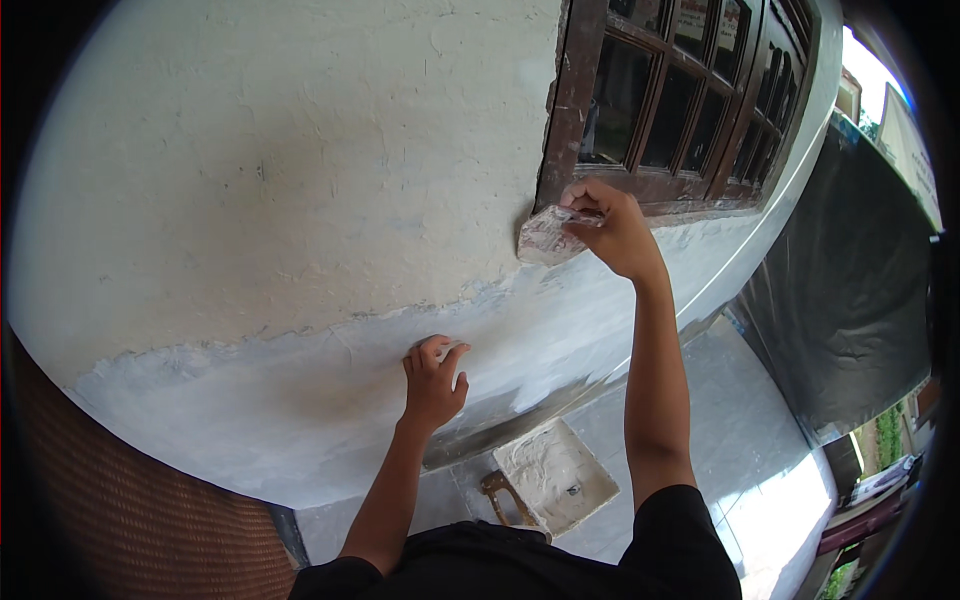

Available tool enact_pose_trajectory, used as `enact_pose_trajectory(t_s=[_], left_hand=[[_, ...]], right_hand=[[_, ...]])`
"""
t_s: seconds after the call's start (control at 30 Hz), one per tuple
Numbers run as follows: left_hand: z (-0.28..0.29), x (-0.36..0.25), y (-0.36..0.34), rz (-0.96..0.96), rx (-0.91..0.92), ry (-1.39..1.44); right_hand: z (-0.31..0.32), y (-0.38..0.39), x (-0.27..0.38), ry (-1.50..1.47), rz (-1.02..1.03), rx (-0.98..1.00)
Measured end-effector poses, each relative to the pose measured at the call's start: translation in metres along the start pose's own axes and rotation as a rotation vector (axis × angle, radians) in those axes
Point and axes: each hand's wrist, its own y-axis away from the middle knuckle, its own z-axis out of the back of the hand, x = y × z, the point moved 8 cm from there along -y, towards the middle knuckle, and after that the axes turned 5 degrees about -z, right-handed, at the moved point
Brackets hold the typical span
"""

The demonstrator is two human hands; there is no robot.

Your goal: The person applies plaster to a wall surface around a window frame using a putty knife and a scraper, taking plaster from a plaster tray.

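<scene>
My right hand (610, 225) pinches a flat putty scraper (548, 238) smeared with white and brownish paste. The scraper's blade lies against the wall at the lower left corner of the brown window frame (560, 150). Lower and to the left, my left hand (434, 385) is close to the wall, its fingers bent but apart; I cannot tell whether the fingertips touch the surface. The wall is rough cream above (330, 170), with a smoother whitish coat (260, 395) along its lower part.
On the grey tiled floor (730, 400) near my body stands a square tub (603, 495) of white paste, a brown handle-shaped object (507, 497) beside it. A woven brown surface (130, 470) fills the lower left. Dark sheeting (840, 290) hangs at the right.
</scene>
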Motion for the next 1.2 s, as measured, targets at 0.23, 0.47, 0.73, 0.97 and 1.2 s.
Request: enact_pose_trajectory(t_s=[0.23,0.47,0.73,0.97,1.2], left_hand=[[0.002,0.0,-0.001,-0.009,-0.005,0.009],[0.0,0.003,0.003,-0.025,0.004,0.008],[0.002,0.001,0.001,-0.011,0.022,0.032],[0.001,0.0,0.0,-0.033,0.024,0.026],[0.007,-0.002,0.001,-0.041,0.011,0.054]], right_hand=[[0.013,0.002,-0.004,-0.138,-0.043,-0.131],[0.017,0.0,-0.007,-0.121,-0.083,-0.157],[0.024,0.017,-0.012,-0.173,-0.126,-0.245],[-0.01,0.076,-0.038,-0.561,-0.241,-0.197],[-0.077,0.124,-0.087,-1.164,-0.393,-0.433]])
